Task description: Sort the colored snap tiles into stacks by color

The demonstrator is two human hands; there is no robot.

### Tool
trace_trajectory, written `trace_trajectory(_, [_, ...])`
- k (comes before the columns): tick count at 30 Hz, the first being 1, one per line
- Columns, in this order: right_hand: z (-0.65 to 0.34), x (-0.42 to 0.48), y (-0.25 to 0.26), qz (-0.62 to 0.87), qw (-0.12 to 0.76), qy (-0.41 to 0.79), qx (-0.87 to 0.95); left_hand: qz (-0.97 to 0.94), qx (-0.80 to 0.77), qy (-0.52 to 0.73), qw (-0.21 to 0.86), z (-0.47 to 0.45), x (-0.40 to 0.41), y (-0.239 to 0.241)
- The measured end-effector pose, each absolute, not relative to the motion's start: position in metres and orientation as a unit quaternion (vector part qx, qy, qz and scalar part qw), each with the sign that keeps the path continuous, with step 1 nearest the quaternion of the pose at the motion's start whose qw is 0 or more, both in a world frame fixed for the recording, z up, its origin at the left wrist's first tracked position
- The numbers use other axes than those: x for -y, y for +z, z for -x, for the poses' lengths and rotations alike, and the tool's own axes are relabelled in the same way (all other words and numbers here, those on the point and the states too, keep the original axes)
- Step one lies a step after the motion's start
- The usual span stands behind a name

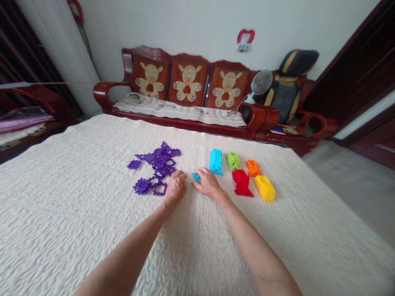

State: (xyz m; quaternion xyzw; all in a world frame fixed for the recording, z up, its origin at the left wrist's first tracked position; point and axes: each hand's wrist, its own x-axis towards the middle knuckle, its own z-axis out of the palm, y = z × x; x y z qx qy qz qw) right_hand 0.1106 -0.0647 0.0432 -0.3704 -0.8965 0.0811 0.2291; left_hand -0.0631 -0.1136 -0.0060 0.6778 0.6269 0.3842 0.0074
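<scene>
Two bare forearms came up from the near edge, converging on the middle of a cream quilted bedspread [92,197] with a wavy stitched texture. The right hand [209,184] rested knuckles-up, its fingertips pinching a small blue piece [196,177] — a flat, toothed plastic tile, mostly hidden by the fingers. The left hand [175,187] lay just left of it, fingers curled loosely together against the cloth; whether it gripped anything could not be told.

Just left and beyond the left hand sprawled a loose heap of purple pieces [156,166] — flat, notched plastic squares with open centres, scattered singly and overlapping. To the right of the right hand sat tidy stacks of the same tiles, pressed into short ridged blocks: a blue stack [216,161] just beyond the fingers, a green stack [233,160] beside it, an orange stack [253,167] farther right, then a red stack [242,183] and a yellow stack [264,188] nearer.

At the far edge stood a glossy dark-red wooden bench [262,117] with three bear-printed back cushions [188,82], and a small fan [261,84] at its right end.
</scene>
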Motion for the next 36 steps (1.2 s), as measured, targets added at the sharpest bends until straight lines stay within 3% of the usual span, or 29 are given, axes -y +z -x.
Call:
trace_trajectory(6, [-0.113,0.075,0.038,0.373,0.255,0.086,0.888,-0.684,-0.623,0.380,0.003,0.063,0.114,-0.003])
trace_trajectory(12, [-0.148,0.073,0.039,0.471,0.309,0.099,0.821,-0.687,-0.621,0.377,0.006,0.064,0.114,-0.004])
trace_trajectory(18, [-0.174,0.067,0.039,0.536,0.278,0.090,0.792,-0.689,-0.622,0.371,0.013,0.066,0.113,-0.006])
trace_trajectory(27, [-0.178,0.069,0.040,0.501,0.239,0.044,0.831,-0.688,-0.619,0.379,0.011,0.065,0.113,-0.006])
trace_trajectory(36, [-0.175,0.046,0.051,0.496,0.324,-0.025,0.805,-0.684,-0.624,0.375,0.028,0.065,0.114,-0.004])
